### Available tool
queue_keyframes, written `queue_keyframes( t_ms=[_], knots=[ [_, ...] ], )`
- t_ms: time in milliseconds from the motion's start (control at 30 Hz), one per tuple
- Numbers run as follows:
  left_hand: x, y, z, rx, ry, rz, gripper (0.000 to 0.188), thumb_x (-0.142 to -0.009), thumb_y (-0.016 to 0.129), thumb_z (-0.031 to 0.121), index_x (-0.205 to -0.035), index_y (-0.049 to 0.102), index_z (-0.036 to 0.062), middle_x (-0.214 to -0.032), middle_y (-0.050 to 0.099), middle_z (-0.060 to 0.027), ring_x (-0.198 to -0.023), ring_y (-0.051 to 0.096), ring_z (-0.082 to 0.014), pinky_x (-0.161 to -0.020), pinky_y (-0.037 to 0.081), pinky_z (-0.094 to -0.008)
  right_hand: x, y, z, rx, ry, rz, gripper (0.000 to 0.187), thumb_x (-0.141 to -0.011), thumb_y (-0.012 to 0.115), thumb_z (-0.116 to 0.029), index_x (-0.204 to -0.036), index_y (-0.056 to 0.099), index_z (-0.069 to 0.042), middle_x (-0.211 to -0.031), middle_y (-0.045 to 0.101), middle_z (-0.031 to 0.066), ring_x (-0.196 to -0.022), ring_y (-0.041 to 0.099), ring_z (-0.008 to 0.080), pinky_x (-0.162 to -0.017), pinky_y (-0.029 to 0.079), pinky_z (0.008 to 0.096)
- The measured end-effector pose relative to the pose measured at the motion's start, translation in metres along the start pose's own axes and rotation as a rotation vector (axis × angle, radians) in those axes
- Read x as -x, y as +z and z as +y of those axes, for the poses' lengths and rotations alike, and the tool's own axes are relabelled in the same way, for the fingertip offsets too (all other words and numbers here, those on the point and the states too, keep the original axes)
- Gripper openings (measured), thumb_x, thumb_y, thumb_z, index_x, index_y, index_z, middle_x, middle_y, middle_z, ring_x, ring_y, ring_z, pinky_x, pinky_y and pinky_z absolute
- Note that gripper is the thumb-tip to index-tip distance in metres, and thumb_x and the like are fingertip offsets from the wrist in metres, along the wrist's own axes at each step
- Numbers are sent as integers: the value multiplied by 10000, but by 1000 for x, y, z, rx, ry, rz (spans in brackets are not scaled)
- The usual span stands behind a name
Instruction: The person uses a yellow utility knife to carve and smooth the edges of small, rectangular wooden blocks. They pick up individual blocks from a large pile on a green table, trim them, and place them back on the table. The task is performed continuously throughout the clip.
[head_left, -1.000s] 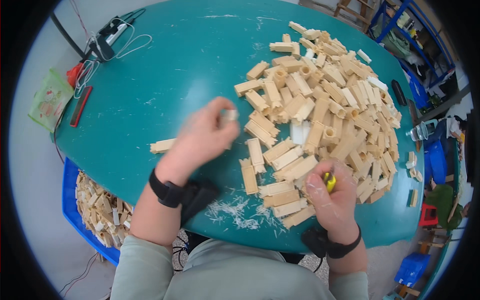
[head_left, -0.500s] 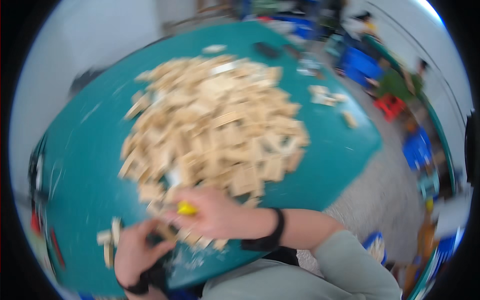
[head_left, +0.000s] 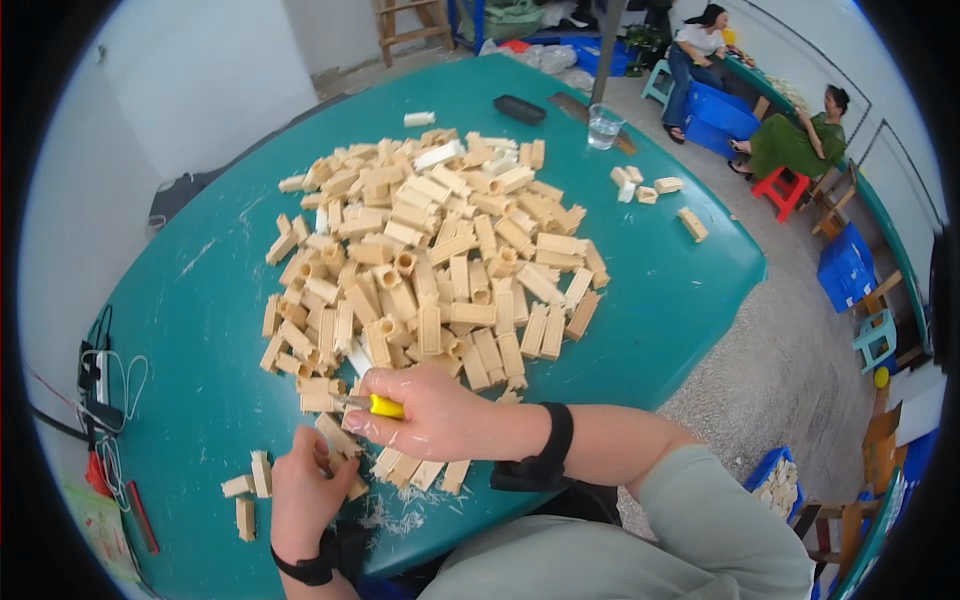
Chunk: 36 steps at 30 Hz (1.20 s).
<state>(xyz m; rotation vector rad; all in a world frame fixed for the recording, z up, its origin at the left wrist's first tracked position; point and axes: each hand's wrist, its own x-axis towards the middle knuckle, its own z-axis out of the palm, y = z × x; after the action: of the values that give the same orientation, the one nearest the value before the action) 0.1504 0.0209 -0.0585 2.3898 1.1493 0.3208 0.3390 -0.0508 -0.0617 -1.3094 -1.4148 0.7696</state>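
My right hand [head_left: 425, 410] grips a small knife [head_left: 386, 406] with a yellow handle, its short blade pointing left over the near edge of a big heap of beige blocks [head_left: 430, 270]. The blocks are oblong and hollow, with notched ends, and a few are white. Just to the lower left, my left hand [head_left: 308, 490] has its fingers curled in, thumb toward fingertips, round a beige block [head_left: 338, 436]. Its hold is partly hidden by the fingers. White shavings [head_left: 395, 515] lie on the green table [head_left: 180, 370] beside it.
Three loose blocks [head_left: 245, 518] lie left of my left hand, several more [head_left: 645, 187] at the far right. A clear cup of water [head_left: 603, 127] and a black case [head_left: 520, 109] stand at the back. Power cables [head_left: 112, 400] run along the left edge. Two people sit beyond, right.
My left hand has shifted a little right and up the picture. My right hand keeps the knife, whose blade now shows more plainly. The view has steadied from a blur.
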Motion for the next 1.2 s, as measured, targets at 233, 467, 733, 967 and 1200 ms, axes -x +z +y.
queue_keyframes(
  t_ms=[233, 467, 733, 967, 1200],
  knots=[
    [-3, -12, 3, 133, -77, -118, 270, -654, 680, 39, -783, 444, 18, -626, 542, -75, -502, 563, -145, -463, 441, -261, -3, -9, 8, 36, 16, -12, 310, -836, 566, -331, -821, 528, -24, -614, 517, 142, -551, 497, 280, -525, 395, 329],
    [-6, 6, -5, 1061, -3, -89, 405, -704, 649, -51, -1021, 417, 49, -903, 529, -38, -799, 554, -106, -679, 466, -229, -9, -4, 17, -8, 54, 36, 236, -805, 624, -244, -854, 529, -33, -655, 541, 98, -581, 519, 217, -558, 418, 301],
    [-2, 11, -5, 1364, 160, -36, 333, -756, 601, -89, -1030, 457, 35, -999, 506, -39, -925, 525, -101, -745, 477, -249, -5, -3, -4, -74, 132, -162, 256, -743, 705, -184, -862, 531, -39, -655, 537, 24, -541, 453, 62, -495, 391, 208],
    [0, 14, -8, 1340, 246, 98, 281, -754, 612, -79, -970, 463, 20, -997, 532, -83, -892, 545, -120, -757, 479, -257, -8, 1, -9, -48, 131, -298, 294, -739, 706, -231, -891, 539, -44, -709, 547, 31, -603, 486, 92, -554, 409, 234],
    [2, 14, -5, 1354, 195, 72, 316, -755, 605, -86, -1026, 465, -3, -986, 539, -89, -864, 563, -121, -739, 488, -253, -3, -2, -5, -291, 287, -284, 254, -814, 623, -194, -962, 549, -1, -724, 558, 37, -619, 485, 64, -552, 406, 221]
  ],
)
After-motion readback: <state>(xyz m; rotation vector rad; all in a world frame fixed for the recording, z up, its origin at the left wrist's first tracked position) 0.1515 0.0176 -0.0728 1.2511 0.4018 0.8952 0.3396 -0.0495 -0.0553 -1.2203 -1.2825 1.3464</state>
